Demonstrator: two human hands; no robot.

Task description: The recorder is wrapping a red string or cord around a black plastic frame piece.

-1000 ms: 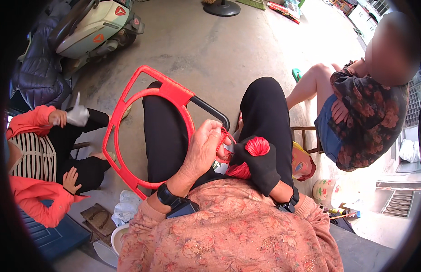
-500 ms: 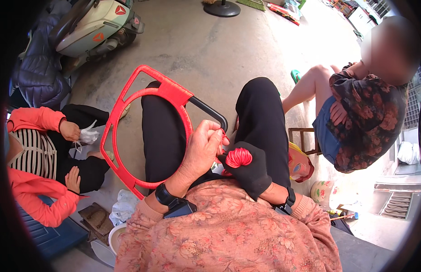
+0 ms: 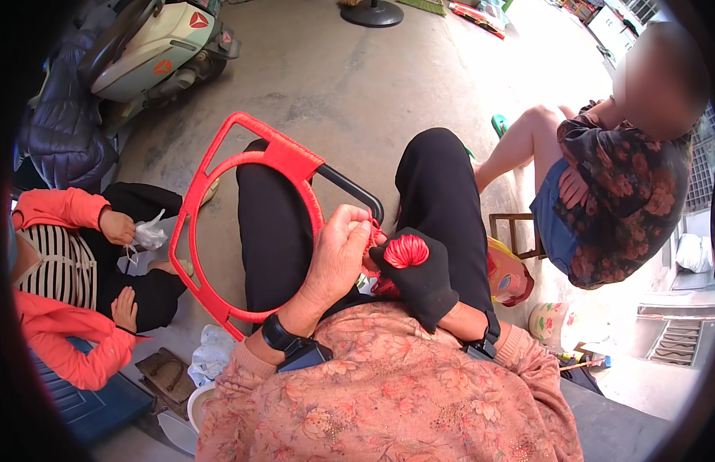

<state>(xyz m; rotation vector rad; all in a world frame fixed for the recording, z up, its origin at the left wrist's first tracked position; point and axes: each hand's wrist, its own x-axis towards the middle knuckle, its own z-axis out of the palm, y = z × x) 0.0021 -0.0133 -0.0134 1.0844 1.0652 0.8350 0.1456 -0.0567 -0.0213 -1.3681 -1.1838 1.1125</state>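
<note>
Centrally, a red-wrapped frame with a round opening lies over the seated person's left thigh. The bare left hand pinches red cord beside the frame's black tube. Just right, the black-gloved right hand grips a looped red bundle. A scooter stands far left.

Between the knees, a gap opens onto concrete floor ahead of the hands. A red-wrapped frame obstructs the left side, its black bar jutting into that gap; farther right, a seated person blocks passage.
</note>
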